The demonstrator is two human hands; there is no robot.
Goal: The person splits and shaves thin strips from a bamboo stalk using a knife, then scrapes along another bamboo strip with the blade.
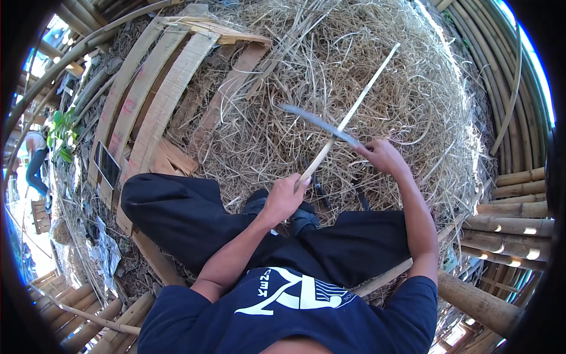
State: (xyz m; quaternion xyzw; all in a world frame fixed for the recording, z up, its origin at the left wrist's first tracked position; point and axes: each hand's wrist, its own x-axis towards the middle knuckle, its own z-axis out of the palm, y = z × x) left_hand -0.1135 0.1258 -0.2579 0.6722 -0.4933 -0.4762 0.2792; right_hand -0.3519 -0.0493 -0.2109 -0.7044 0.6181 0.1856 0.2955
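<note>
My left hand is closed round the lower end of a long, thin bamboo strip, which slants up and away to the right. In my right hand is the handle of a knife; its long, slightly curved grey blade points to the left. The blade crosses the strip near its middle and appears to touch it. My fingers hide most of the knife's handle. Below both hands are my bent legs in dark trousers, with dark sandals between them.
Pale shavings cover the ground ahead. A slatted wooden pallet lies to the left, with a flat dark-screened device on it. Bamboo poles form a wall at right. Another person is at the far left.
</note>
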